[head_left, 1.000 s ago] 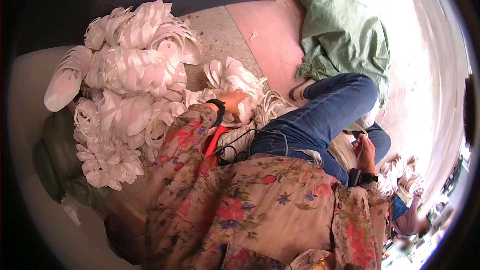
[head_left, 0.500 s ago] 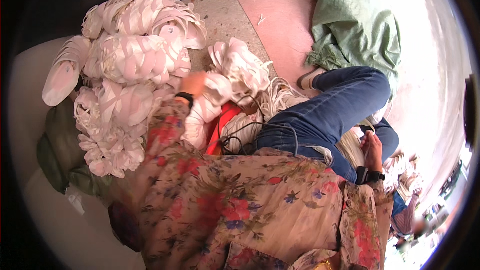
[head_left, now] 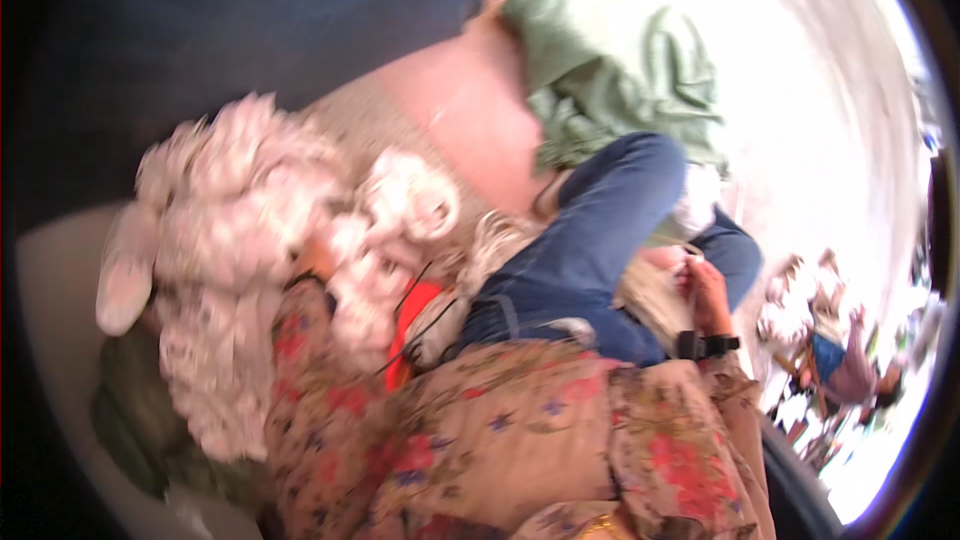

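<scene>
Head view: hands (head_left: 710, 296) well apart, bent leg (head_left: 590, 240) between

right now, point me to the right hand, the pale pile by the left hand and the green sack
Right hand (head_left: 711, 297): head view, middle of the hand
Pale pile (head_left: 235, 230): head view, its upper half
Green sack (head_left: 605, 90): head view, its creased middle

Left of the blue jeans (head_left: 590, 250), motion blur smears the heap of pale pieces (head_left: 235, 210) and the left hand (head_left: 317, 260), its grip indistinguishable. At the jeans' right end, the pale item (head_left: 692, 250) pinched in the right hand (head_left: 710, 298) is too small to identify. Below the jeans, the floral garment (head_left: 500, 430) is cut off by the lower edge; far right of them, a co-worker (head_left: 852, 368) is blurred.
</scene>
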Available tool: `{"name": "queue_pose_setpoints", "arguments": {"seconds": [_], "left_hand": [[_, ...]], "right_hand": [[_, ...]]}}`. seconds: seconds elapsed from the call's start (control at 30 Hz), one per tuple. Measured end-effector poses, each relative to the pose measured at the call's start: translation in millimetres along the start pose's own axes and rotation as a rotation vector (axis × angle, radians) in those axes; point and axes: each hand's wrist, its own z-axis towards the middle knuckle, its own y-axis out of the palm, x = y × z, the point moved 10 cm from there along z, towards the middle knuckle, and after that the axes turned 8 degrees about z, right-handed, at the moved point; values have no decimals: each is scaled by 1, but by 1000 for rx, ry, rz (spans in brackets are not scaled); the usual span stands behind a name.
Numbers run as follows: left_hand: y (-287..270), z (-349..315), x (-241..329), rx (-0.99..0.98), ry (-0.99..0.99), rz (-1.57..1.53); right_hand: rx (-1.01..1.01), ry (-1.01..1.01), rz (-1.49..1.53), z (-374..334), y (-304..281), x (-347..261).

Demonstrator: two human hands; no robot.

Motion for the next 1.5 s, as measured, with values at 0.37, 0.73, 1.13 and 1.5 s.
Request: {"name": "queue_pose_setpoints", "arguments": {"seconds": [0.37, 0.73, 1.13, 1.5], "left_hand": [[-141, 87, 252, 71, 713, -125], [-214, 9, 696, -123, 1190, -342], [-144, -22, 777, -332, 1254, -110], [-156, 106, 716, -199, 892, -37]], "right_hand": [[134, -171, 197, -29, -104, -76], [-379, -872, -1275, -103, 18, -73], [410, -303, -630, 326, -222, -112], [145, -123, 85, 412, -150, -55]]}}
